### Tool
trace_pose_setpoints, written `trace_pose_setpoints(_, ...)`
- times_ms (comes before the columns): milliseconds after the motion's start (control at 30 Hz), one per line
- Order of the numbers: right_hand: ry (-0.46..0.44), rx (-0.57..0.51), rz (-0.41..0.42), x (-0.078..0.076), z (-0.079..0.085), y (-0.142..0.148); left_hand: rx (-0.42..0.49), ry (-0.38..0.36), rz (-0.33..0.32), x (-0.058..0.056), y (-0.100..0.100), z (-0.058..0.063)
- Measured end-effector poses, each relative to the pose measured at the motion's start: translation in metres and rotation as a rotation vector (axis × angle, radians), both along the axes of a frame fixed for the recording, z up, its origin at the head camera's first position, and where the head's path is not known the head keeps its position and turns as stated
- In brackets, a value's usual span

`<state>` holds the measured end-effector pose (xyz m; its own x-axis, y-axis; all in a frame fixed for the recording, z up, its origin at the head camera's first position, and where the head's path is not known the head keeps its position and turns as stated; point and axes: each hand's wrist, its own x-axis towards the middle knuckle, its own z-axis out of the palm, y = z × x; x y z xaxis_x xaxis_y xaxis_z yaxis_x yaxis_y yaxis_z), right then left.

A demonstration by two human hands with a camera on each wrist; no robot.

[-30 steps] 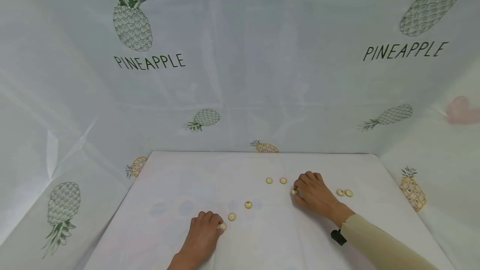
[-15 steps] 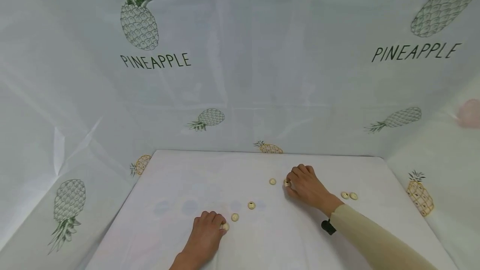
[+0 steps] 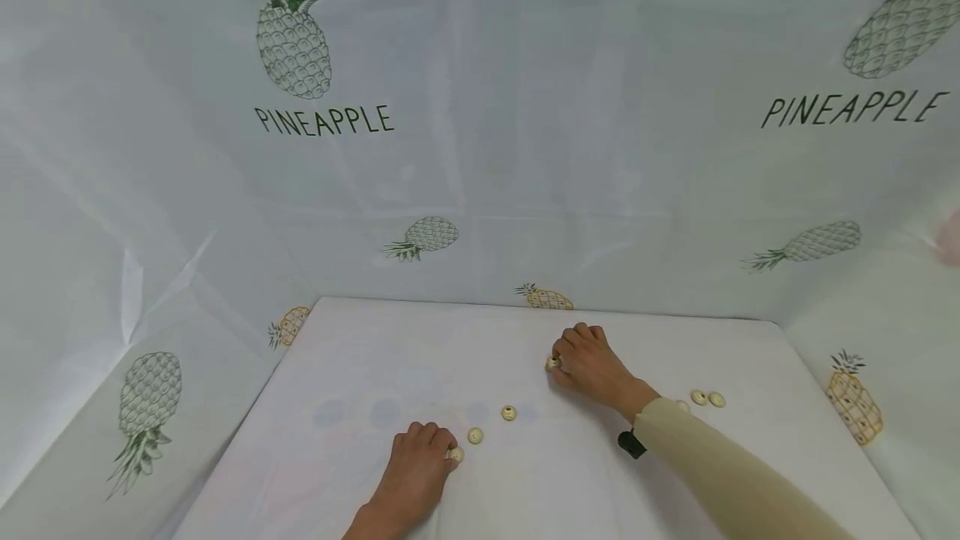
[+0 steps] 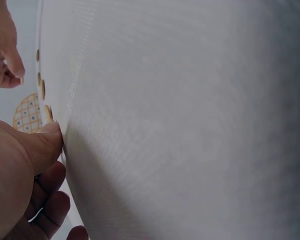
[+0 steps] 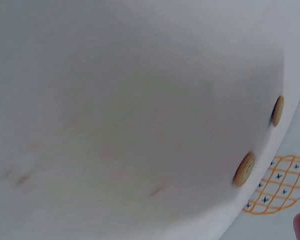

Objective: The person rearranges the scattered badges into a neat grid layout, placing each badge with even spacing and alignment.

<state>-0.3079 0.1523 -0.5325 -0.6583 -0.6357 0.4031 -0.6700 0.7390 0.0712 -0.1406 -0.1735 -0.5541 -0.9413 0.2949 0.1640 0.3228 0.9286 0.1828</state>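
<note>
Low in the head view, my left hand (image 3: 416,469) grips a small round wooden disc (image 3: 455,455) between thumb and fingers, down at the white tabletop. Farther back, my right hand (image 3: 595,369) has its fingers curled and pinches another pale disc (image 3: 553,363). Between the two hands lie two loose discs, one (image 3: 476,436) close to the left fingers and one (image 3: 509,413) with a dark mark in its middle. The left wrist view shows my left thumb (image 4: 42,145) pressed at the table surface. In the right wrist view, two discs (image 5: 244,170) lie flat.
Right of my right forearm lie two discs (image 3: 699,397) side by side, with another (image 3: 682,407) partly hidden by the sleeve (image 3: 697,457). A sheet (image 3: 525,148) printed with pineapples hangs behind and beside the white table (image 3: 360,407).
My right hand has moved leftward along the row, from one disc to another. My left hand stays at its disc. The head view has turned slightly, shifting the scene rightward.
</note>
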Motion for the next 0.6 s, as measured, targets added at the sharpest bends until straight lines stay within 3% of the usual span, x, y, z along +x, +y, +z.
trace_pose_setpoints(400, -0.121, 0.016, -0.013, -0.008, -0.005, -0.043, 0.005, 0.018, -0.009, 0.0, -0.002, 0.001)
trace_pose_setpoints(600, -0.151, 0.03, -0.021, -0.011, -0.005, -0.055, 0.001, -0.013, 0.004, -0.001, -0.001, 0.001)
